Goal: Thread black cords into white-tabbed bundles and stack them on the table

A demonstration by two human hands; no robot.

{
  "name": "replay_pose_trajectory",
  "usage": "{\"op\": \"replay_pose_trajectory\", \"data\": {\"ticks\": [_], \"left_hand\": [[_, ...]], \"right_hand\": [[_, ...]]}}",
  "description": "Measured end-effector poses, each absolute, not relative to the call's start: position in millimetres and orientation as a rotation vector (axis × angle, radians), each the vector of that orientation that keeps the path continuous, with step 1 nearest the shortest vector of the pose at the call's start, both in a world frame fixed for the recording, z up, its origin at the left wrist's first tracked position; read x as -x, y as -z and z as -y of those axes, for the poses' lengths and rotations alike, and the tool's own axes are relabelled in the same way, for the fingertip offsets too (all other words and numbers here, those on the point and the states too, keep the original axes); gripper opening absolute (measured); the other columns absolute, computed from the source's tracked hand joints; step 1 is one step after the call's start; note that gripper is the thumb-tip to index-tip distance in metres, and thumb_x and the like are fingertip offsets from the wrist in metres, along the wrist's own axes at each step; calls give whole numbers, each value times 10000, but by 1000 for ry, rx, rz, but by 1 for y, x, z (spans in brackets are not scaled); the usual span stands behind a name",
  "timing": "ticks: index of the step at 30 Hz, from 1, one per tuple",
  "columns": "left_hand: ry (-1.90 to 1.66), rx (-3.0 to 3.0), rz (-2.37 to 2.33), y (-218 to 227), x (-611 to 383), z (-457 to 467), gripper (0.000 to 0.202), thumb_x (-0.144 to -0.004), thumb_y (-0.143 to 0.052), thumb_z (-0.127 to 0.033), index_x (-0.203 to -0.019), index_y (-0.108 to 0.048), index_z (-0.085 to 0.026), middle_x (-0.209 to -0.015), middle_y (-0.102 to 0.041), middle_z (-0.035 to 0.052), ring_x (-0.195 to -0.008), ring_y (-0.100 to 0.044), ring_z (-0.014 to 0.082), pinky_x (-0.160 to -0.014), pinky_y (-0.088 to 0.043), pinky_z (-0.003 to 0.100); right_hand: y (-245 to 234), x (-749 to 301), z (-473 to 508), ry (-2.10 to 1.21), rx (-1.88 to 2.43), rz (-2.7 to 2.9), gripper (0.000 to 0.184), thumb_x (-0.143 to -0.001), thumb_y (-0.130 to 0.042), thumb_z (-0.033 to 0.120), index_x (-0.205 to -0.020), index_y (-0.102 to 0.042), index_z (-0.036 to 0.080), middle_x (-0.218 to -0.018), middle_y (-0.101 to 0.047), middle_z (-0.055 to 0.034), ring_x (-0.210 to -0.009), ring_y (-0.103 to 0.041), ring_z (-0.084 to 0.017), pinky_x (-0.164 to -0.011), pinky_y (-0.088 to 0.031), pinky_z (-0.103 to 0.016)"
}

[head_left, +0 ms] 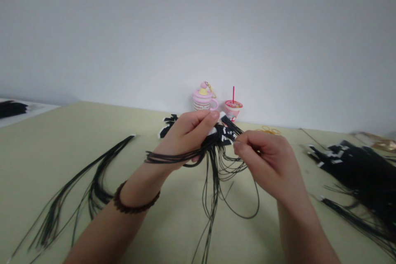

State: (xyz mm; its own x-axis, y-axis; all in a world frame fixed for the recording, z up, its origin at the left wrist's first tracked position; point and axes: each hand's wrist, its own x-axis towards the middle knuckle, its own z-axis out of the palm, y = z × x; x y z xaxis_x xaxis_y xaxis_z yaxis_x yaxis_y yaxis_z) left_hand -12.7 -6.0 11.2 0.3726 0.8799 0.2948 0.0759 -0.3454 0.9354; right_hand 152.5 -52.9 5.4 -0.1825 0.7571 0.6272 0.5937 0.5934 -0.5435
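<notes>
My left hand (190, 134) is closed around a bundle of thin black cords (213, 169). Some cords loop back over the wrist, and others hang down toward the table. Above a beaded bracelet on that arm, the thumb presses toward the index finger. My right hand (267, 154) pinches a few strands of the black cords at thumb and fingertips, just right of the left hand. A white-tipped cord end (223, 116) pokes up between the hands. Behind them lies a cluster of black pieces with white ends (168, 126), partly hidden by my left hand.
More black cords (107, 161) lie on the pale table (148, 214) at left. A large pile of black cords (361, 169) is at right. A pink toy mug (202, 100) and a pink cup with a straw (232, 109) stand by the wall, near yellow rubber bands (268, 130).
</notes>
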Motion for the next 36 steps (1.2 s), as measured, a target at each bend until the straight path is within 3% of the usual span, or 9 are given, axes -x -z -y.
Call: {"op": "replay_pose_trajectory", "data": {"ticks": [19, 29, 36], "left_hand": [[-1202, -1992, -879, -18, 9, 10, 359, -891, -431, -351, -588, -483, -165, -425, -377, -61, -375, -325, 61, -350, -239, 189], [-1030, -2235, -892, -16, 11, 5, 357, -911, -370, -356, -616, -441, -166, -557, -376, -40, -547, -374, 90, -494, -297, 205], [-1033, -2284, -884, -18, 11, 7, 332, -915, -366, -318, -619, -407, -173, -576, -389, -44, -547, -369, 91, -521, -293, 215]], "right_hand": [[-7, -161, 50, -544, 1199, 1862, 256, -847, -421, 158, -600, -488, 175, -503, -417, 64, -470, -371, -57, -432, -280, -186], [-6, -152, 49, -229, 1186, 1953, 248, -859, -466, 187, -613, -459, 157, -534, -403, 61, -492, -350, -51, -468, -251, -208], [-5, -147, 46, -77, 1157, 1949, 243, -865, -441, 160, -625, -406, 167, -537, -381, 58, -488, -339, -59, -484, -237, -218]]}}
